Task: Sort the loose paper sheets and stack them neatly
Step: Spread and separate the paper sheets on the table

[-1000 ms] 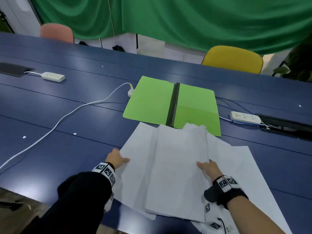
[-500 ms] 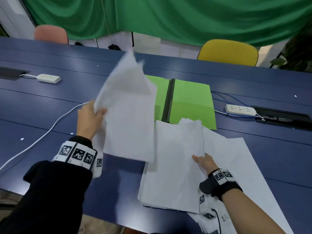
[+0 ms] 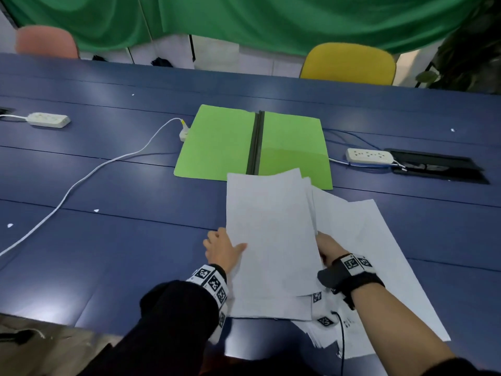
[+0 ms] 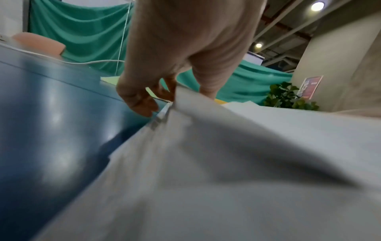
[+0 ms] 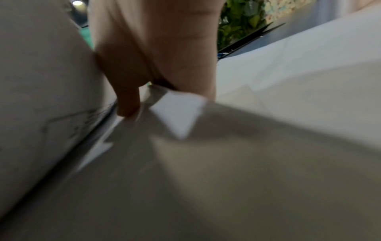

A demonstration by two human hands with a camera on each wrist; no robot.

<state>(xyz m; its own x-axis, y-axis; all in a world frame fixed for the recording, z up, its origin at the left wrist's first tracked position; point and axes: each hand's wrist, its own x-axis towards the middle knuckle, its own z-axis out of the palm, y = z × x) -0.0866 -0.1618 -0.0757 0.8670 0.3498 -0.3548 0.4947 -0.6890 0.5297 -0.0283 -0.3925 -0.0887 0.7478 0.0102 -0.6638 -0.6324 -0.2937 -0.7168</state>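
Note:
A stack of white paper sheets (image 3: pixel 271 240) lies on the blue table (image 3: pixel 122 240) in front of me. My left hand (image 3: pixel 222 248) holds its left edge, thumb on top and fingers (image 4: pixel 144 104) curled down at the edge. At the right edge my right hand (image 3: pixel 329 248) grips the sheets, its fingertips hidden under the top ones; a finger (image 5: pixel 128 106) presses between layers. More loose sheets (image 3: pixel 379 253) fan out to the right, partly under the stack and my right forearm.
An open green folder (image 3: pixel 217 142) lies flat just beyond the stack. A white cable (image 3: pixel 81 180) crosses the left of the table, and power strips (image 3: pixel 370 156) (image 3: pixel 48 119) sit at the right and far left. Yellow and pink chairs stand behind the table.
The left hand, which held a sheet up in the air at the left, has brought it down onto the stack and now holds the stack's left edge. The right hand stayed at the right edge.

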